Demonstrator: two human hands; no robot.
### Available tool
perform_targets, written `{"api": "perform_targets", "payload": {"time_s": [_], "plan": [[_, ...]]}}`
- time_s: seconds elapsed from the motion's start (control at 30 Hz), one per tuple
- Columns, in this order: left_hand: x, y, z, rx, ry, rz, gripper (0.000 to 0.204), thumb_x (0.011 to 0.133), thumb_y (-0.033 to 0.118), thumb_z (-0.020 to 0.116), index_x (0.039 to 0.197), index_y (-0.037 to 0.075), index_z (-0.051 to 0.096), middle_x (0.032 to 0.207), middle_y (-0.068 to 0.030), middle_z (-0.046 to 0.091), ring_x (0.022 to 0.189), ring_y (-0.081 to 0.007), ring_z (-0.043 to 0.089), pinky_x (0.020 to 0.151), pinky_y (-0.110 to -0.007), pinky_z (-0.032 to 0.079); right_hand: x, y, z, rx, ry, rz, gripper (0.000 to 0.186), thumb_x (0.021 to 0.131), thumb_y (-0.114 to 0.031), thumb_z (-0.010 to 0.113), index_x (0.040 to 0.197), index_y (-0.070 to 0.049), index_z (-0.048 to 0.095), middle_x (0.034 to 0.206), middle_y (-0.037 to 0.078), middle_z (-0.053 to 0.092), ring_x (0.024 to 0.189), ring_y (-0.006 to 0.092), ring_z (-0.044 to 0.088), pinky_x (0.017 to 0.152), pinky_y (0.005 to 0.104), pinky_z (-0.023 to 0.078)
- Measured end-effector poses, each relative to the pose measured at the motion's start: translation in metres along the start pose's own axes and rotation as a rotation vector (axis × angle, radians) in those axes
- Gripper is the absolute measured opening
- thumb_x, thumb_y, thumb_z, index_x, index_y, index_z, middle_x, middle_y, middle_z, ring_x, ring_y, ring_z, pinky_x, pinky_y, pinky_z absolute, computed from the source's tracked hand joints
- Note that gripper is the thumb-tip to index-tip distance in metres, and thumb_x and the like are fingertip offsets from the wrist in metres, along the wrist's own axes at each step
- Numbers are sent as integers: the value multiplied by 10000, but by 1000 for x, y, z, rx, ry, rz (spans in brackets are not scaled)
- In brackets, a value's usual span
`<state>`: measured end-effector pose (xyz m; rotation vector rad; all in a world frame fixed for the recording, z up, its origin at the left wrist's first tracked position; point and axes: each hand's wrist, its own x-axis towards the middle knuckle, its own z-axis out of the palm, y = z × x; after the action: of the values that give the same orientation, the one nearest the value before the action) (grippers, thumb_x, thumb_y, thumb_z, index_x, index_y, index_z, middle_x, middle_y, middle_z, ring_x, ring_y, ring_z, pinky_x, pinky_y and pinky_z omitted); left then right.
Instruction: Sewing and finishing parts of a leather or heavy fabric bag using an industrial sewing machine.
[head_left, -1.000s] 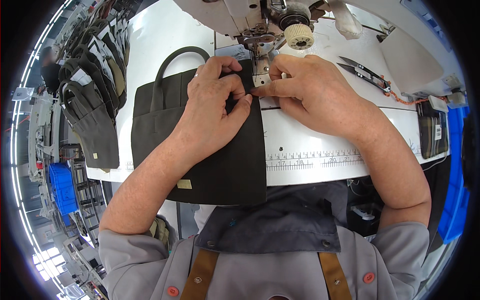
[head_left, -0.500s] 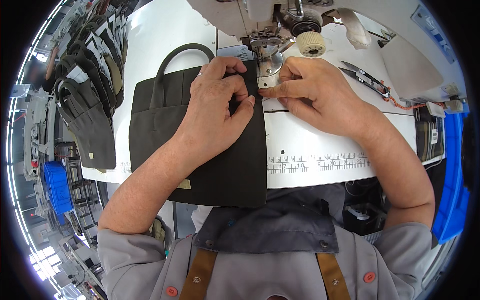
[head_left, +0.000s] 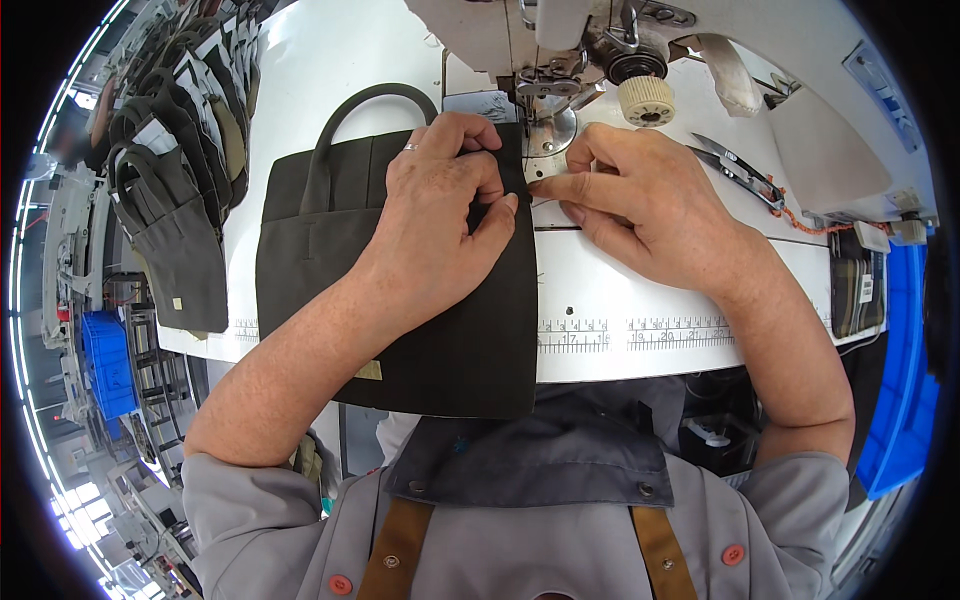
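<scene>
A dark olive fabric bag (head_left: 455, 345) with a looped handle (head_left: 325, 145) lies flat on the white sewing table, its right edge beside the needle area (head_left: 540, 115) of a sewing machine (head_left: 470, 40). My left hand (head_left: 430, 215) rests on the upper right of the bag, fingers curled and thumb bent in, gripping the cloth near that edge. From the right, my right hand (head_left: 655, 195) meets the same edge just below the needle plate. Its index finger and thumb close in on the edge there; the exact pinch is partly hidden.
Black thread snips (head_left: 735, 170) on an orange cord lie right of my right hand. A ruler strip (head_left: 640, 335) runs along the table's front. Similar bags (head_left: 180, 245) hang stacked at the left edge. A blue bin (head_left: 895, 400) stands at far right.
The view has shifted slightly, so the machine sits a little further right. Both hands keep nearly the same hold at the bag's right edge.
</scene>
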<state>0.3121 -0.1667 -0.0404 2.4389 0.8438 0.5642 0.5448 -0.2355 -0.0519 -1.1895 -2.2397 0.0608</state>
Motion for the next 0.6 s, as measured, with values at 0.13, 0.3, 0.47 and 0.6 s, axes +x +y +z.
{"api": "perform_targets", "payload": {"time_s": [0.13, 0.3, 0.47, 0.6], "plan": [[1, -3, 1, -17, -5, 6, 185, 881, 72, 709, 769, -8, 585, 1254, -152, 562, 1149, -291, 577, 960, -364, 464, -1, -2, -1, 51, 59, 19, 96, 863, -106, 738, 956, -94, 760, 920, 57, 608, 778, 270, 639, 653, 413, 517], [1, -9, 5, -63, 96, 96, 174, 826, 47, 740, 722, 11, 606, 1177, -124, 596, 1036, -324, 595, 902, -433, 458, 0, -7, -3, -44, -12, -57, 141, 839, -96, 743, 980, -100, 759, 928, 44, 606, 782, 249, 646, 651, 412, 523], [1, -8, 6, -56, 99, 81, 173, 830, 46, 738, 722, 11, 607, 1176, -125, 597, 1050, -327, 596, 914, -436, 458, 1, -6, -1, -3, 2, -64, 165, 818, -82, 745, 981, -103, 757, 930, 41, 604, 783, 245, 646, 651, 413, 531], [0, -3, 0, 18, 0, 29, 167, 890, 69, 713, 789, -9, 605, 1280, -160, 575, 1207, -308, 570, 1012, -388, 452, 0, -7, 2, 13, 18, -55, 213, 811, -74, 733, 1019, -116, 759, 981, 45, 618, 794, 245, 636, 669, 407, 511]]}}
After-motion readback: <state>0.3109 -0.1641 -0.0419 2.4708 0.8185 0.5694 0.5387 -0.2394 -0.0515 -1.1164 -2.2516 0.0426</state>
